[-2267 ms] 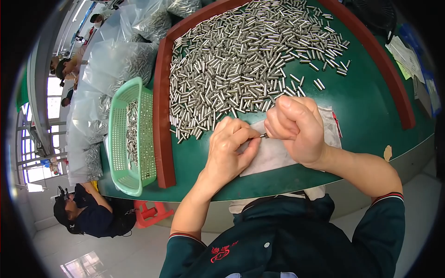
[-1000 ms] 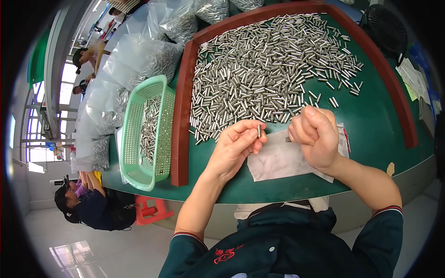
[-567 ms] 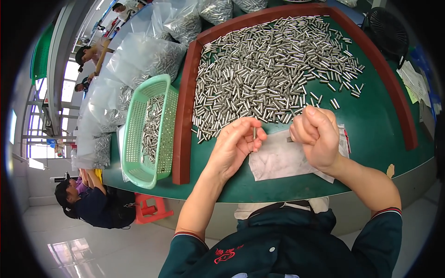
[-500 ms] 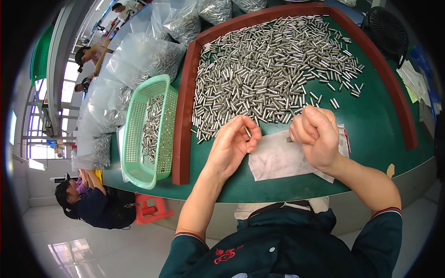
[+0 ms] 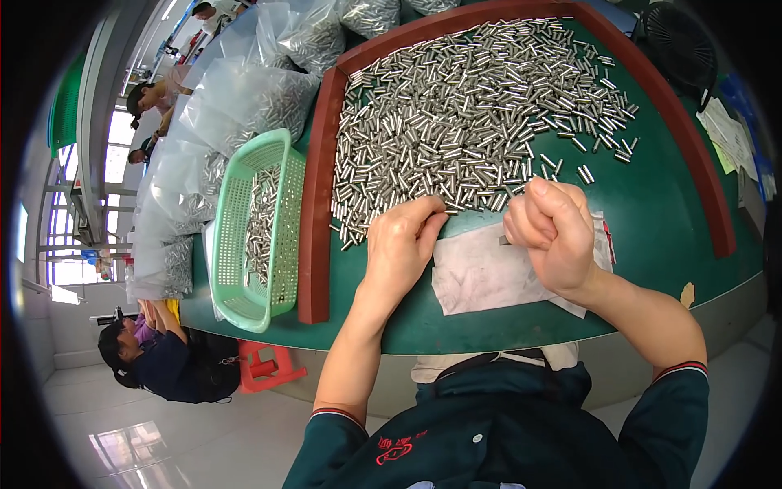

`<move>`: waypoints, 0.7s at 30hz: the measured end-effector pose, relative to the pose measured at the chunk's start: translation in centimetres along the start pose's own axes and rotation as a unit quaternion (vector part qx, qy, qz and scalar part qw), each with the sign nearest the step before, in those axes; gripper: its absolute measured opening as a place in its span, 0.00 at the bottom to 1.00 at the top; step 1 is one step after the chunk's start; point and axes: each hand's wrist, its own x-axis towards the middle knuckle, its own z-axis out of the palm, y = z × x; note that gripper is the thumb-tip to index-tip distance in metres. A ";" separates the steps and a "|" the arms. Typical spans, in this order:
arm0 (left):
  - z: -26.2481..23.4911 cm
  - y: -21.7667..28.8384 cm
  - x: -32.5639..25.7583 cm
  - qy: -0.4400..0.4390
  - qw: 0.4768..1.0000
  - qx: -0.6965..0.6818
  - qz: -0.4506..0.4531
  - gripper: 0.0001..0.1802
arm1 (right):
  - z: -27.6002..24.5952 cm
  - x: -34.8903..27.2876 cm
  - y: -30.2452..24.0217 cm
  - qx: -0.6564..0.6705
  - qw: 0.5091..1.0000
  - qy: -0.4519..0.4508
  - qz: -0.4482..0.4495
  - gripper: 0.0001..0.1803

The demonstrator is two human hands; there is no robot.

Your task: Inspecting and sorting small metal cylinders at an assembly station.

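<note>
Metal pins [image 5: 444, 130]: apparently picking at near edge
Left hand [image 5: 399, 242]: narrow pinch, contents unclear
Right hand [image 5: 554, 236]: curled round dark piece [image 5: 503, 240]
Next: likely firm fingertip grip

Bright light, overexposed windows [image 5: 116, 155], glare on floor [image 5: 130, 448], bent dark edges, far left perhaps soft

And the left hand [image 5: 401, 240] has its fingertips bunched at the near side of the metal pins [image 5: 456, 114] across the green tabletop [image 5: 652, 236]! The right hand [image 5: 558, 232] makes a tight fist, dark stub [image 5: 503, 240] poking out, over the pale cloth [image 5: 472, 281] by the near edge. Green basket [image 5: 287, 236], near left corner!
</note>
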 end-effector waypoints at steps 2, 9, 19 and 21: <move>0.0 0.1 -0.2 -0.031 1.000 -0.001 -0.005 0.03 | 0.0 0.0 0.1 -0.026 1.000 -0.001 0.004 0.23; 0.9 2.1 -1.5 -0.074 0.989 -0.092 0.093 0.04 | -0.1 -0.2 -0.1 -0.006 1.000 0.005 -0.009 0.23; 1.0 2.5 -1.5 -0.075 0.992 -0.078 0.060 0.04 | 0.1 -0.4 0.0 0.013 1.000 -0.007 0.006 0.22; 1.0 2.6 -1.4 -0.074 0.993 -0.072 0.064 0.04 | 0.2 -0.4 -0.1 0.015 1.000 -0.008 0.011 0.22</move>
